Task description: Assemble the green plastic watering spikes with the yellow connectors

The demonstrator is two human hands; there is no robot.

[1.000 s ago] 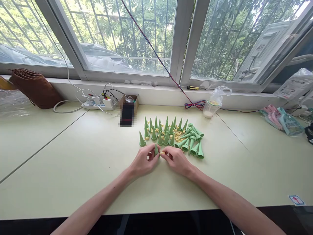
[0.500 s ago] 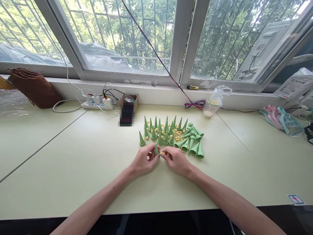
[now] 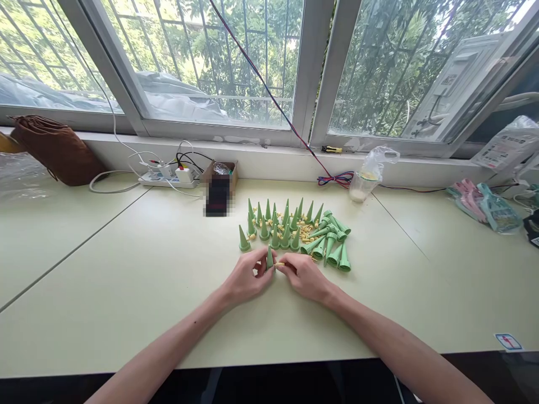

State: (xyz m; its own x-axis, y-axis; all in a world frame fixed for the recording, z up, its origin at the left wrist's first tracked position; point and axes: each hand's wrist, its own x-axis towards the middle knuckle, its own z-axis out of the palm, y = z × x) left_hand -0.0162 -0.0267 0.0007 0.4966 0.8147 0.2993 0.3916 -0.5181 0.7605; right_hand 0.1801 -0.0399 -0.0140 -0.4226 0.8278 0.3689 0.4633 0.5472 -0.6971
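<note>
Between the fingers and thumb of my left hand (image 3: 251, 275) stands a green plastic cone (image 3: 270, 257), point up. My right hand (image 3: 306, 278) pinches a small yellow plastic piece (image 3: 280, 264) and holds it against or very close to the cone's lower side; whether it enters the cone is hidden by my fingers. Just beyond my hands, several green cones (image 3: 264, 229) stand upright in rows, many with yellow pieces sticking out near their bases. Loose yellow pieces (image 3: 306, 233) lie in a small heap, and to their right more green cones (image 3: 334, 257) lie tipped over in a pile.
On the pale table (image 3: 168, 280), a small cardboard box (image 3: 229, 173) and a power strip (image 3: 168, 178) sit near the window. A bagged plastic cup (image 3: 362, 188) and bundled wires (image 3: 337, 179) stand behind the cones. A brown bag (image 3: 59, 151) is at far left, pink and teal bags (image 3: 484, 205) at right.
Both hands stay in nearly the same place, with the cone and the yellow piece still held together. The whole view has shifted very slightly.
</note>
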